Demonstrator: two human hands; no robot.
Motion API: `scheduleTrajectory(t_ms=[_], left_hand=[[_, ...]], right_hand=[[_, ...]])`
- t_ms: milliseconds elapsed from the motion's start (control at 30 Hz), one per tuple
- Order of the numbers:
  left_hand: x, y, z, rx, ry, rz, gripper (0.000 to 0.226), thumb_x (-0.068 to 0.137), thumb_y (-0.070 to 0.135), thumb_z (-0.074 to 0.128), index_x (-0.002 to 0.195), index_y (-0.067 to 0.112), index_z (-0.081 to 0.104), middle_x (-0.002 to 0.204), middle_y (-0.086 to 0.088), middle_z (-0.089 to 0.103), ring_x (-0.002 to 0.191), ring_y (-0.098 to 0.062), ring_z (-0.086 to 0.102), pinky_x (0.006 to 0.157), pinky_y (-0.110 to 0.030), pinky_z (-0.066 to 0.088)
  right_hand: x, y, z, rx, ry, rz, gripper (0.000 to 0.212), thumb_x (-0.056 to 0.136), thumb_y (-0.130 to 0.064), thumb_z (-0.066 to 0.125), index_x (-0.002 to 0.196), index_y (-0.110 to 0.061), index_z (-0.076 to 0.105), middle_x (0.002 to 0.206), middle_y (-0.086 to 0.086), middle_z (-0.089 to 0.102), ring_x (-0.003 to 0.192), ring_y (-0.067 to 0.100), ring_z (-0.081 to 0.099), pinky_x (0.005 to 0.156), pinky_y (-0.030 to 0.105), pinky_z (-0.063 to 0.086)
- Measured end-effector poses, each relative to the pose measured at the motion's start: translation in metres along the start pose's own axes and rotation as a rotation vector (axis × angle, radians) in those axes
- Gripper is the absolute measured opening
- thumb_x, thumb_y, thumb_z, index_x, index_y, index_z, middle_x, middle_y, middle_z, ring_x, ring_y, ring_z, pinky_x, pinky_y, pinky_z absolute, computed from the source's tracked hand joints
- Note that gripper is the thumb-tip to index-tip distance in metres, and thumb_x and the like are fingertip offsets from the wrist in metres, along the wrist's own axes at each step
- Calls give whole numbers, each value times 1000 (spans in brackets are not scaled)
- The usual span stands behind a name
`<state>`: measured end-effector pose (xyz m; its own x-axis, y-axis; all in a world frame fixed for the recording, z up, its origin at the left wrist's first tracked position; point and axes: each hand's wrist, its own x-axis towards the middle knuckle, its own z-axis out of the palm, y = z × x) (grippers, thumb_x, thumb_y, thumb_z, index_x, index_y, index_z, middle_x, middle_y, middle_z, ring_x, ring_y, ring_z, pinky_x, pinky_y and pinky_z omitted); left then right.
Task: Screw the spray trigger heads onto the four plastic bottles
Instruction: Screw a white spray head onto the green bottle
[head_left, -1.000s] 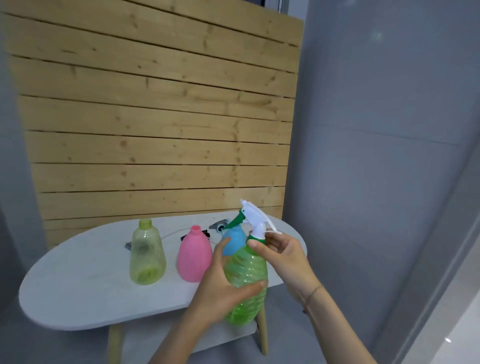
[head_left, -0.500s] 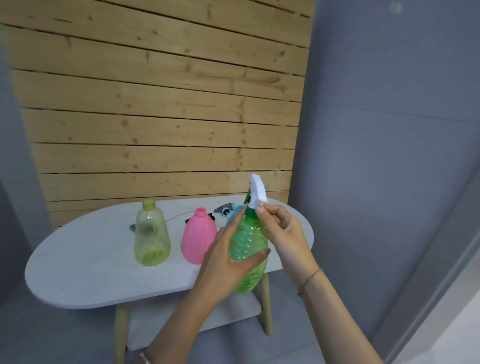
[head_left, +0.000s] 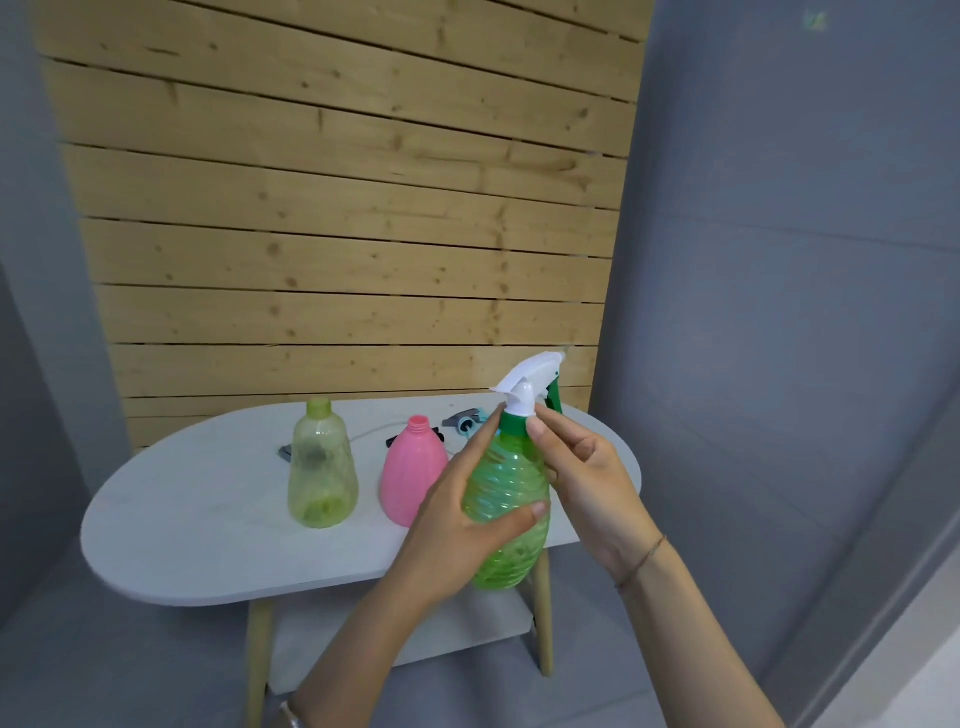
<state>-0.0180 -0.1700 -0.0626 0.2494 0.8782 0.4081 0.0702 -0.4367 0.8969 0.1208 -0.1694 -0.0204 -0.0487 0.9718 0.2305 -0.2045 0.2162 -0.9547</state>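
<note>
My left hand (head_left: 457, 525) grips the ribbed green bottle (head_left: 506, 519) around its belly, held in the air in front of the table. A white spray trigger head (head_left: 530, 382) with a green lever sits on its neck. The fingertips of my right hand (head_left: 587, 483) pinch the green collar just under the head. On the table stand a yellow-green bottle (head_left: 323, 467) and a pink bottle (head_left: 413, 473), both with bare necks. A blue bottle is almost wholly hidden behind my left hand.
The oval white table (head_left: 197, 525) on wooden legs stands against a wooden slat wall (head_left: 337, 234). Loose trigger heads (head_left: 462, 420) and a thin tube lie behind the bottles. A grey wall (head_left: 779, 312) is close on the right.
The trigger head has turned on the green bottle: its nozzle pointed left, then edge-on, and now points right. My right fingers have shifted on the collar. The view has dropped slightly.
</note>
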Motion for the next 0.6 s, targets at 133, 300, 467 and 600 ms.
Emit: scheduleTrajectory(t_ms=[133, 300, 467, 600], left_hand=[[1, 4, 2, -27, 12, 22, 82, 70, 43, 76, 136, 61, 30, 130, 41, 49, 120, 16, 47, 86, 0, 39], [5, 2, -1, -44, 10, 6, 80, 73, 36, 77, 136, 57, 33, 129, 42, 49, 121, 16, 46, 87, 1, 37], [6, 2, -4, -62, -9, -27, 80, 70, 43, 77, 135, 60, 32, 132, 30, 54, 123, 7, 50, 88, -5, 44], [2, 2, -4, -66, -54, -35, 79, 70, 44, 77, 133, 63, 32, 131, 28, 55, 121, 5, 53, 87, -7, 46]], right_hand=[[2, 0, 7, 66, 127, -61, 56, 57, -36, 80, 107, -14, 72, 108, 1, 75, 108, 18, 68, 98, 38, 50], [1, 0, 13, -18, 146, -158, 29, 72, -11, 78, 98, -21, 71, 85, -22, 75, 87, -3, 71, 72, 10, 53], [-3, -23, 6, -334, 261, -366, 13, 72, -21, 82, 81, -24, 72, 74, -17, 74, 69, -1, 67, 61, 8, 47], [0, -31, -14, -570, 418, -392, 42, 66, -39, 83, 97, -20, 62, 94, -12, 63, 87, 3, 58, 77, 14, 43]])
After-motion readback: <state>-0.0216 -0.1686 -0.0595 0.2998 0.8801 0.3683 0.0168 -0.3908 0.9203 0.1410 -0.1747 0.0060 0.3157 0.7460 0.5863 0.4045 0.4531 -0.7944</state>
